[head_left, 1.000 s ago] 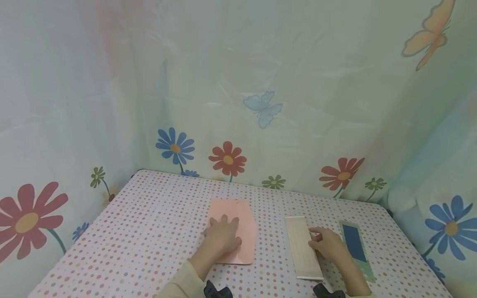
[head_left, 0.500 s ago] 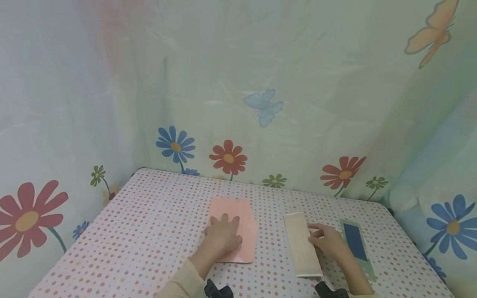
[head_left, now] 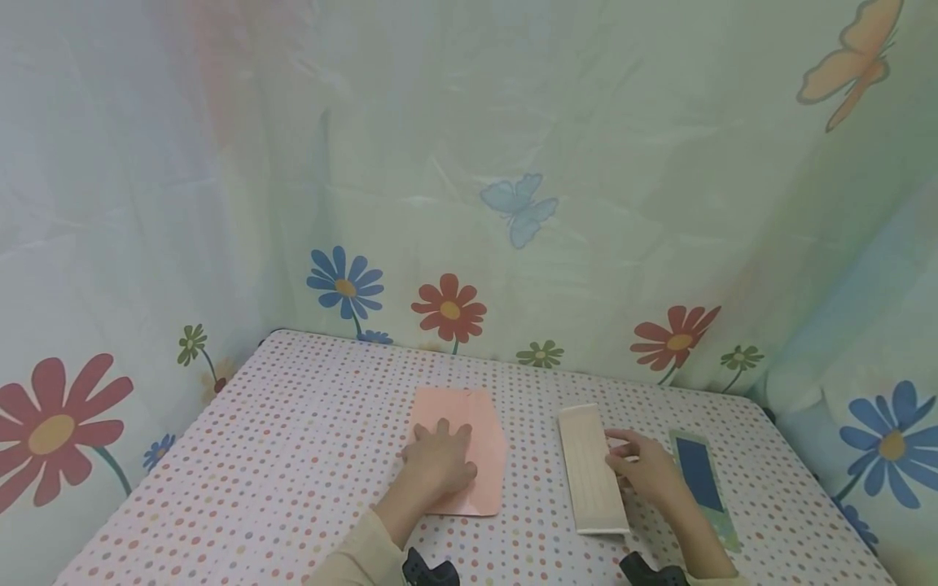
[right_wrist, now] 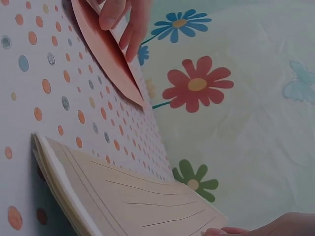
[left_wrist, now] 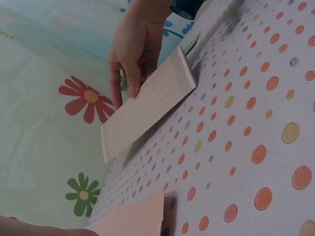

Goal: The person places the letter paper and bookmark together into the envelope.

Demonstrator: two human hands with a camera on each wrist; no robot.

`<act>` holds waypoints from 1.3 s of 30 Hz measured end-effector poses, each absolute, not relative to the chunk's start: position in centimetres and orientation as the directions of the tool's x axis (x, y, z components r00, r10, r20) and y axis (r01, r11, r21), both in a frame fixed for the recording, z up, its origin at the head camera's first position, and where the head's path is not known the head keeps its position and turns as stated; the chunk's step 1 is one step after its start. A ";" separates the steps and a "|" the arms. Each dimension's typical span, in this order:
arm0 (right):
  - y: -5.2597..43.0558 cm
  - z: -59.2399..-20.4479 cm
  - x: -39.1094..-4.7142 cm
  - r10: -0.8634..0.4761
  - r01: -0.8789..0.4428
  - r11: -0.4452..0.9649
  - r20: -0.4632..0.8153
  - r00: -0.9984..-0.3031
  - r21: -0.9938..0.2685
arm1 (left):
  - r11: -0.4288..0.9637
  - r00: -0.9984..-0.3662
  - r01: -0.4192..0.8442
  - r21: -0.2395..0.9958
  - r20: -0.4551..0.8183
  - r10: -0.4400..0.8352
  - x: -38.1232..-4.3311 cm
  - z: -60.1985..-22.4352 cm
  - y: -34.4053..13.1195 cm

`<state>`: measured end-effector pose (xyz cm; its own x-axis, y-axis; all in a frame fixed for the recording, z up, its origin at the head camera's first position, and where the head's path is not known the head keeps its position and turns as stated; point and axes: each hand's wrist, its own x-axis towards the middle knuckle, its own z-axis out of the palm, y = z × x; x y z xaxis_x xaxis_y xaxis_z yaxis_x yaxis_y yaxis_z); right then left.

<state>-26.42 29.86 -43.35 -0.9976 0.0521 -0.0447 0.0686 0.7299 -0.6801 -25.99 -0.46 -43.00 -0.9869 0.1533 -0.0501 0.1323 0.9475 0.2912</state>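
Observation:
A pink paper envelope (head_left: 485, 456) lies on the table, under my left hand (head_left: 440, 460). The fingers of that hand are spread over it. In the right wrist view, a gap shows along the side of the envelope (right_wrist: 106, 59). To the right, my right hand (head_left: 648, 468) pinches a folded cream sheet of lined letter paper (head_left: 592, 472) by its right edge. That letter paper (left_wrist: 147, 103) is tilted, with a shadow beneath it in the left wrist view. Its stacked layers and printed lines show in the right wrist view (right_wrist: 133, 201).
A flat green card with a dark blue panel (head_left: 699, 472) lies right of my right hand, partly behind the forearm. The dotted tablecloth (head_left: 293, 439) covers the table. A flowered curtain (head_left: 410, 212) hangs behind and at both sides.
My right hand has raised the folded letter paper off the table and shifted it slightly away from me. My left hand has stayed on the envelope.

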 end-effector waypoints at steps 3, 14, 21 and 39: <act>29.8 -43.3 -26.4 0.060 0.069 0.712 -0.037 -0.998 -0.699 | 0.944 -0.987 0.136 0.301 -0.043 0.156 -25.9 -43.0 -0.5; 29.8 -43.6 -26.7 0.131 0.107 0.666 -0.026 -0.991 -0.738 | 0.946 -0.987 0.132 0.295 -0.047 0.153 -26.0 -43.0 -0.5; 29.9 -44.0 -27.2 0.169 0.131 0.629 -0.029 -0.985 -0.766 | 0.941 -0.986 0.134 0.310 -0.057 0.159 -26.0 -43.0 -0.6; 28.4 -45.6 -27.9 0.239 0.156 0.512 -0.035 -0.970 -0.845 | 0.944 -0.986 0.136 0.299 -0.052 0.158 -26.0 -43.1 -0.6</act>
<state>-27.87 28.44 -45.64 -0.9704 0.2388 -0.0345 0.1560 0.5120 -0.8447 -26.05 -0.55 -43.11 -0.9860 0.1583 -0.0521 0.1358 0.9444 0.2993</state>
